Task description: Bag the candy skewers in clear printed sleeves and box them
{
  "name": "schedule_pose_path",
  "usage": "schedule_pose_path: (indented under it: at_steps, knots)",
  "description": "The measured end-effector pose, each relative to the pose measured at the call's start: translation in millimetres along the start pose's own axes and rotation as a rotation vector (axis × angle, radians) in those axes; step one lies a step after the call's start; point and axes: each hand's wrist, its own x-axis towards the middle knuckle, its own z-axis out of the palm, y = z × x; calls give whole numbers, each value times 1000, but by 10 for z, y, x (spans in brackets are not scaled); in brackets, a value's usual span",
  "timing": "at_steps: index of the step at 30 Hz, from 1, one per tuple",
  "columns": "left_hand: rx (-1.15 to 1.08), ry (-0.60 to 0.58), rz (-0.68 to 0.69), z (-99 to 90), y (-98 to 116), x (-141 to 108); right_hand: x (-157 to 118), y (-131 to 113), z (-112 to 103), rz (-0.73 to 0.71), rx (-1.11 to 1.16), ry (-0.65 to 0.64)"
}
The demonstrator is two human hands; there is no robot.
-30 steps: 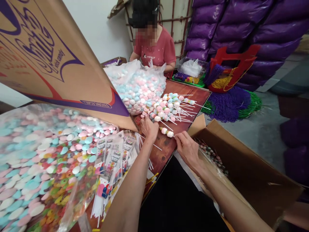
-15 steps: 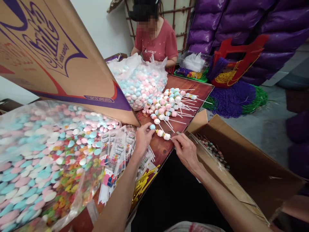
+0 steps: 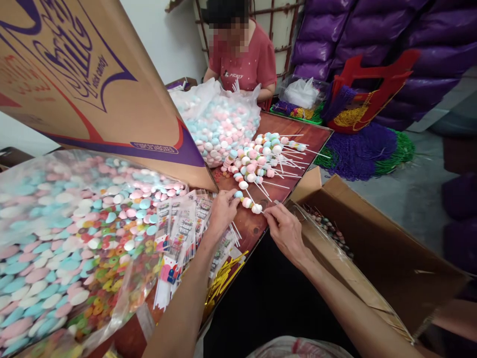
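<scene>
My right hand (image 3: 285, 226) pinches the bare white end of a candy stick (image 3: 250, 204), on which pink, white and yellow candies are threaded. At its other end, my left hand (image 3: 223, 211) holds a blue marshmallow-like candy (image 3: 237, 195) between thumb and fingertips, against the stick's tip. Just beyond lies a pile of finished candy sticks (image 3: 257, 161), their white ends pointing right. Beside my left forearm are printed clear wrappers (image 3: 182, 228) and gold twist ties (image 3: 225, 276).
An open bag of loose candies and gummy rings (image 3: 48, 268) covers the left side. A large carton (image 3: 122, 99) stands behind it. Across the table (image 3: 316, 136) a person in a red shirt (image 3: 242, 59) sits near another candy bag (image 3: 216, 119). An open cardboard box (image 3: 372, 238) is at right.
The blue candy has come closer to the other candies, the gap along the stick narrowing. Both hands keep their grip, and the view has shifted slightly.
</scene>
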Motion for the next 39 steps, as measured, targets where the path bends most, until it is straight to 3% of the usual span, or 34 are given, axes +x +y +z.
schedule_pose_path:
  at_steps: [3,16,26,29,32,34,37,39]
  knots:
    - [-18,-27,13,-28,2,2,-13,-37,29,14,-39,17]
    - [95,69,19,56,72,-47,-43,-239,168,47,-261,15]
    - [71,-7,33,-3,104,-76,5,-253,122,64,-236,-12]
    - [13,23,75,-177,151,-171,-35,-146,80,6,-207,30]
    - [27,205,123,-501,151,-373,-81,-49,43,-101,-239,67]
    - [34,334,38,-749,70,-564,-122,-28,-9,-147,-263,108]
    - [123,475,-200,-1025,-172,-879,-237,-94,-134,-159,-250,246]
    - [239,442,-234,-1092,-342,-1063,-385,-200,-199,-208,-155,292]
